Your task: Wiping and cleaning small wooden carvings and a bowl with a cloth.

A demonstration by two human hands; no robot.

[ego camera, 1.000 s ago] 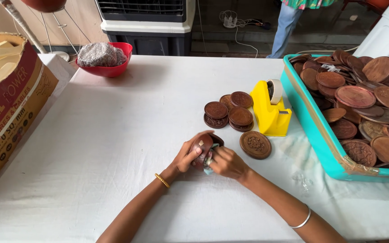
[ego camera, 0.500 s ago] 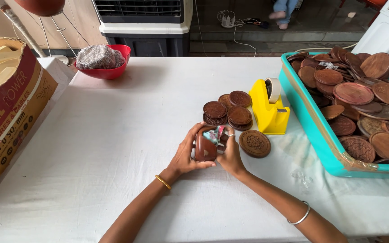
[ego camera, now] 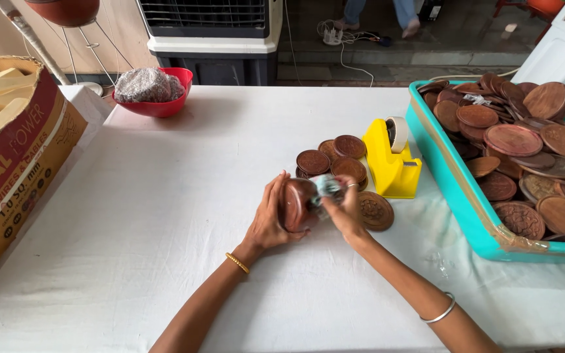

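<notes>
From the head camera, looking down: my left hand point(ego camera: 271, 221) cups a round, dark brown wooden disc point(ego camera: 295, 204), stood on its edge just above the white counter point(ego camera: 165, 216), its smooth, slightly glossy face turned toward my palm and thumb. My left fingers are curled around its rim, clasping it. My right hand point(ego camera: 346, 210) presses against the other side of the disc, and its fingers pinch a small, pale, crinkly scrap point(ego camera: 327, 186) against the top of it; the scrap is blurred, so I can only guess that it is tape or thin wrapping. The disc sits near the middle of the counter, between my two hands.

Just beyond my hands lies a small cluster of similar brown discs point(ego camera: 331, 157), flat and overlapping, their tops carved with a ringed pattern. One more carved disc point(ego camera: 376, 210) lies flat by itself, touching my right hand's knuckles or very nearly so. A yellow tape dispenser point(ego camera: 392, 167) stands beside the cluster, to its right. Further right, a teal tray point(ego camera: 465, 209) is heaped with many larger and smaller brown discs. At the far edge sits a red bowl point(ego camera: 165, 104) holding a wrapped bundle, and at the left a cardboard box point(ego camera: 14, 176) with pale wooden pieces.
</notes>
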